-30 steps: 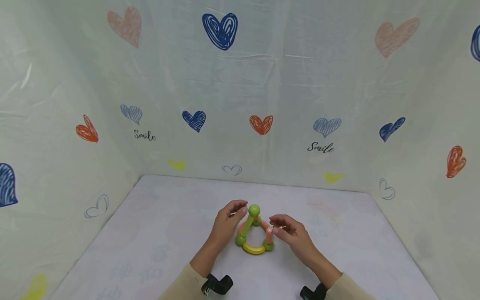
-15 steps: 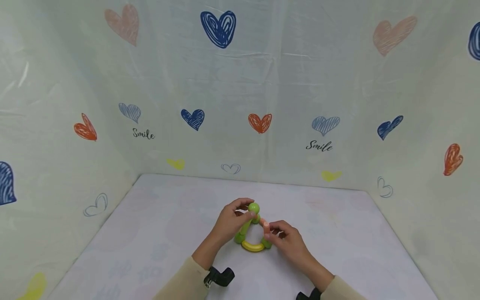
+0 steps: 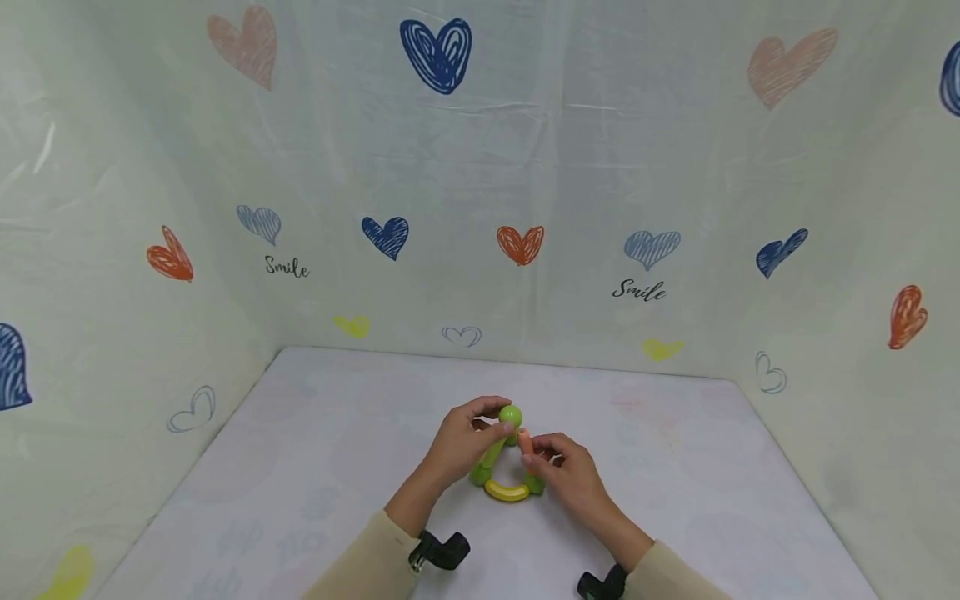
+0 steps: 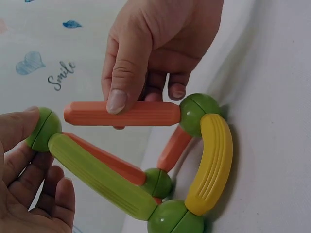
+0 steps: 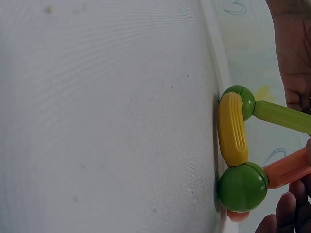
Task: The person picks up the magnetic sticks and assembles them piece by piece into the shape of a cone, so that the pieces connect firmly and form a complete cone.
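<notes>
A toy frame of rods and green balls stands on the table. My left hand [image 3: 468, 442] pinches its top green ball [image 4: 44, 128] between thumb and fingers. From this ball a light green rod [image 4: 102, 177] and a thin orange rod [image 4: 109, 160] slope down to lower balls. My right hand [image 3: 573, 479] pinches a nearer orange rod [image 4: 146, 114], rooted in a lower green ball [image 4: 199, 115]. The rod's free end is tilted close to the top ball. A yellow curved piece [image 4: 211, 165] joins two lower balls at the front.
The frame sits mid-table on a pale patterned cover [image 3: 337, 467]. A white curtain [image 3: 562, 167] printed with hearts closes off the back and sides. Black camera mounts [image 3: 442, 550] are strapped to both wrists.
My left hand has closed from beside the top ball onto it. My right hand has taken hold of the orange rod and tipped its upper end left toward that ball.
</notes>
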